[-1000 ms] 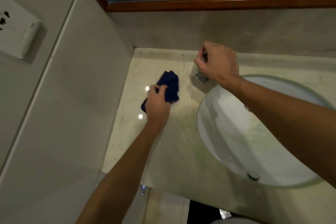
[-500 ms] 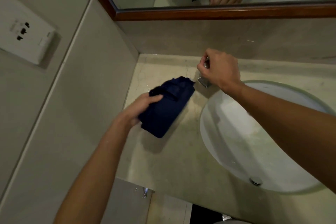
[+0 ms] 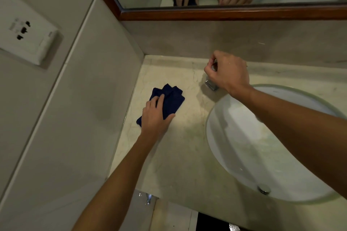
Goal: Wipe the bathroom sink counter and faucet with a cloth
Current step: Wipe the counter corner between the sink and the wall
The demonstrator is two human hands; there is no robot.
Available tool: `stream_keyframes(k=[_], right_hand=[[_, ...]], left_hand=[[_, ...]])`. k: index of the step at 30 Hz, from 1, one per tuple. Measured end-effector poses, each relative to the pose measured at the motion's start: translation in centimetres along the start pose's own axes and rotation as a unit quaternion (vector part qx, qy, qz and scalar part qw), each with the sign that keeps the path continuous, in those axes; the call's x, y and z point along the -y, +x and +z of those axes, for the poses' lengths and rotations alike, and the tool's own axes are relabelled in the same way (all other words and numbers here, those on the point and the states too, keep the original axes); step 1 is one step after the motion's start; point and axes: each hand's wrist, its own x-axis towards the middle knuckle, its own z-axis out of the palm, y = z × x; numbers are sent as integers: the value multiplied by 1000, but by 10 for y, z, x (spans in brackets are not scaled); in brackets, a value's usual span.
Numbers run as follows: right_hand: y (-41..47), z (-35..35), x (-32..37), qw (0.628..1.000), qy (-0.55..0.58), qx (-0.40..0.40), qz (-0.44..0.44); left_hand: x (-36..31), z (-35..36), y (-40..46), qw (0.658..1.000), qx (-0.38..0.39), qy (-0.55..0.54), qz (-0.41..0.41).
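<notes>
A dark blue cloth [image 3: 171,99] lies flat on the cream marble counter [image 3: 187,155], near the left wall. My left hand [image 3: 155,116] presses down on its near part, fingers spread over it. My right hand [image 3: 228,72] is closed around the chrome faucet [image 3: 211,84] behind the sink; only the spout tip and a bit of the handle show. The white oval sink [image 3: 253,146] is set into the counter at the right, under my right forearm.
A tiled wall with a white socket plate [image 3: 28,43] bounds the counter on the left. A wood-framed mirror [image 3: 225,12] hangs above the backsplash and reflects both hands. The sink's drain plug [image 3: 263,188] sits near the front rim. The counter's front edge runs along the bottom.
My left hand, which had the cloth lifted off the counter half a second ago, has put it back down flat near the left wall. My right hand stays on the faucet.
</notes>
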Motion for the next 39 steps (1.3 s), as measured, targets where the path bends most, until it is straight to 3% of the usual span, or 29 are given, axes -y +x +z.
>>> stream_keyframes(k=[4, 8, 10, 15, 20, 24, 27, 30, 33, 36, 39], right_hand=[[1, 1, -1, 1000, -1, -6, -3], [1, 1, -2, 1000, 3, -9, -2], [1, 2, -2, 1000, 3, -6, -3], [1, 2, -3, 1000, 4, -6, -1], [1, 1, -2, 1000, 6, -5, 1], [0, 0, -2, 1000, 10, -2, 2], [0, -1, -1, 1000, 3, 3, 7], [-1, -3, 0, 1000, 2, 6, 10], [-1, -3, 1, 1000, 6, 10, 11], [0, -2, 1, 1000, 2, 11, 14], [1, -1, 0, 1000, 4, 18, 18]], left_hand=[[8, -17, 3, 983, -25, -180, -28], [3, -2, -16, 993, -112, -25, 9], [2, 6, -21, 995, -75, 38, 45], [5, -17, 8, 995, 17, 96, 36], [23, -49, 48, 992, 74, -47, -96], [37, -69, 61, 978, 152, -111, -88], [41, -89, 70, 972, 168, -140, -82], [37, -120, 88, 980, 116, -150, -62], [30, -145, 113, 992, -17, -128, 2], [19, -135, 130, 979, -154, -119, 59], [18, -80, 144, 974, -141, -81, 155]])
